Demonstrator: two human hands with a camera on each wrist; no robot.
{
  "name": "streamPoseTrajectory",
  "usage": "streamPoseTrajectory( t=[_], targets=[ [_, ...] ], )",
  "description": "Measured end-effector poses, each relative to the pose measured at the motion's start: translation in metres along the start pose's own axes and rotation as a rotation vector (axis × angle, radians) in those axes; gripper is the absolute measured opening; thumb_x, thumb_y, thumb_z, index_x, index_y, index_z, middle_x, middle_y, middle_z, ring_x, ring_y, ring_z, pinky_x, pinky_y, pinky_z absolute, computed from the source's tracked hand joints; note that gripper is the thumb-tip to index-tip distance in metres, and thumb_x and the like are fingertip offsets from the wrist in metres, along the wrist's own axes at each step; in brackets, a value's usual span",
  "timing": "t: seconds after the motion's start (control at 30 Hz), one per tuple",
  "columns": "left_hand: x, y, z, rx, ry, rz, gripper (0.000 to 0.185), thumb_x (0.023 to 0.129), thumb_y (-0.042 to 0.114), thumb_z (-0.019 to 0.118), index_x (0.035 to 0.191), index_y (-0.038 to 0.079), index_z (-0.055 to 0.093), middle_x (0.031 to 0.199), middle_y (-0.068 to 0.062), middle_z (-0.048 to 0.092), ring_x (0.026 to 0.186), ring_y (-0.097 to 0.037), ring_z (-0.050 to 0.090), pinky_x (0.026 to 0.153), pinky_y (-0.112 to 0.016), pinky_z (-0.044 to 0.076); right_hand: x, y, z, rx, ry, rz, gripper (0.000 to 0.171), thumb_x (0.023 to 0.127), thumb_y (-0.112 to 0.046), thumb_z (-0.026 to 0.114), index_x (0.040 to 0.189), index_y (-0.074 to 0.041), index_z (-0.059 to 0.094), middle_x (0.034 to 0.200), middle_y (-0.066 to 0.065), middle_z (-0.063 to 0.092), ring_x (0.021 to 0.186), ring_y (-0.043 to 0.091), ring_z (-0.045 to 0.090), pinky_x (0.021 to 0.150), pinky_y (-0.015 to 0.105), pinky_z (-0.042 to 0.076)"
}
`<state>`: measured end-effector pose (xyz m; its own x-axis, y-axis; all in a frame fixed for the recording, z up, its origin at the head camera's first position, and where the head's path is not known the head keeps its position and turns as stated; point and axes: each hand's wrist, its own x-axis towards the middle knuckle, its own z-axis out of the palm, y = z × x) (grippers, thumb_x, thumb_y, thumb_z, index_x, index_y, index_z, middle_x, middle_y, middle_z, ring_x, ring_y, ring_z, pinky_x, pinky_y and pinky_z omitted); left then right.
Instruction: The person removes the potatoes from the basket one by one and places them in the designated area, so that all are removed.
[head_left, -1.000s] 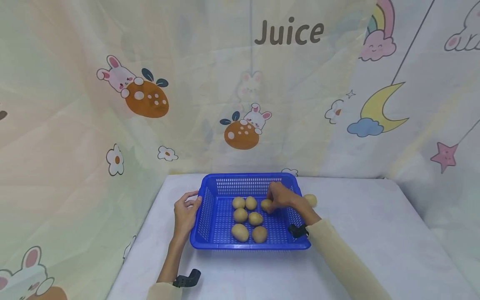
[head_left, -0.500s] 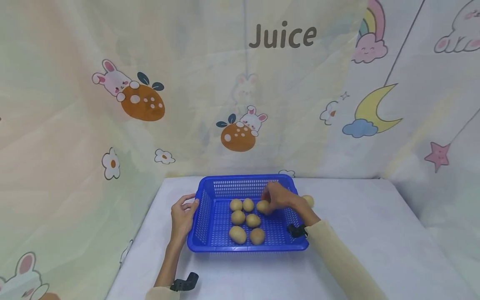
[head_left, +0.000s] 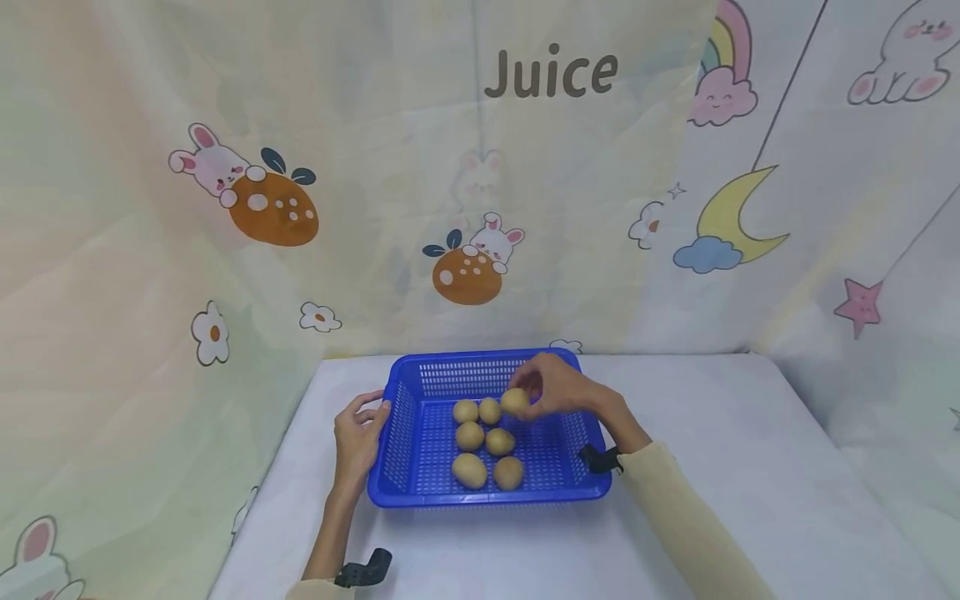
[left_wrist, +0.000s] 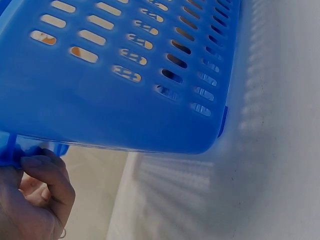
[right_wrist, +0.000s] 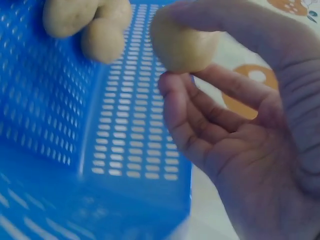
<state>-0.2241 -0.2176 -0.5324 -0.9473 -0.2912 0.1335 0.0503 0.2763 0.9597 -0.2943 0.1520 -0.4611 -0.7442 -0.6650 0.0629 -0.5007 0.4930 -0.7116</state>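
Note:
A blue plastic basket with slotted walls stands on the white table. Several potatoes lie in paired rows on its floor, left of centre and toward the middle. At the left rim, my left hand grips the edge between thumb and curled fingers; the left wrist view shows the hand at that rim. My right hand pinches one potato between thumb and fingertips, above the basket's back half. In the right wrist view the held potato looks lifted off the basket floor.
White cloth covers the table, which extends to the right of the basket. Behind it hangs a printed curtain with cartoon rabbits. Dark wrist cameras sit on both wrists.
My right hand has raised the potato off the basket floor, moving it slightly left and up. A potato seen beyond the basket's right side is now out of sight. The left hand keeps its grip.

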Motion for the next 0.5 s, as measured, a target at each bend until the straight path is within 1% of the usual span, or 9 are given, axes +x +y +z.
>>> streamPoseTrajectory(
  t=[0.13, 0.3, 0.37, 0.43, 0.5],
  targets=[
    [0.0, -0.001, 0.0, 0.01, 0.009, -0.011, 0.033, 0.11, 0.023, 0.067, 0.136, 0.005, 0.071, 0.094, -0.02, 0.08, 0.064, -0.009, 0.072, 0.062, -0.02, 0.058, -0.009, -0.005, -0.01, 0.072, 0.045, 0.004, 0.035, 0.081, -0.013, 0.093, 0.114, -0.012, 0.082, 0.105, 0.002, 0.081, 0.094, 0.019, 0.076, 0.092, 0.048, 0.065],
    [0.0, -0.002, 0.0, 0.009, 0.018, -0.017, 0.03, 0.11, 0.021, 0.068, 0.135, 0.006, 0.072, 0.093, -0.019, 0.079, 0.064, -0.009, 0.072, 0.061, -0.021, 0.058, -0.018, -0.006, -0.023, 0.09, 0.113, -0.026, 0.036, 0.082, -0.014, 0.092, 0.116, -0.007, 0.081, 0.106, 0.007, 0.081, 0.092, 0.021, 0.075, 0.089, 0.045, 0.066],
    [0.0, -0.002, 0.0, 0.012, 0.02, -0.018, 0.03, 0.11, 0.022, 0.068, 0.135, 0.006, 0.072, 0.093, -0.019, 0.079, 0.065, -0.009, 0.072, 0.062, -0.021, 0.059, -0.022, -0.005, -0.026, 0.092, 0.134, -0.027, 0.037, 0.083, -0.016, 0.092, 0.118, -0.008, 0.081, 0.108, 0.007, 0.081, 0.093, 0.021, 0.074, 0.089, 0.044, 0.066],
    [0.0, -0.003, 0.001, 0.014, 0.019, -0.015, 0.03, 0.11, 0.022, 0.067, 0.135, 0.006, 0.071, 0.095, -0.02, 0.079, 0.065, -0.009, 0.072, 0.062, -0.021, 0.059, -0.026, -0.005, -0.03, 0.105, 0.156, -0.022, 0.037, 0.084, -0.016, 0.091, 0.118, -0.009, 0.081, 0.109, 0.006, 0.081, 0.095, 0.022, 0.074, 0.09, 0.047, 0.065],
    [0.0, -0.003, 0.001, 0.014, 0.018, -0.01, 0.03, 0.11, 0.022, 0.067, 0.135, 0.006, 0.071, 0.095, -0.02, 0.079, 0.065, -0.009, 0.072, 0.062, -0.021, 0.059, -0.03, -0.004, -0.032, 0.118, 0.18, -0.025, 0.037, 0.084, -0.018, 0.091, 0.119, -0.011, 0.081, 0.11, 0.005, 0.081, 0.097, 0.024, 0.074, 0.092, 0.053, 0.063]
  ],
)
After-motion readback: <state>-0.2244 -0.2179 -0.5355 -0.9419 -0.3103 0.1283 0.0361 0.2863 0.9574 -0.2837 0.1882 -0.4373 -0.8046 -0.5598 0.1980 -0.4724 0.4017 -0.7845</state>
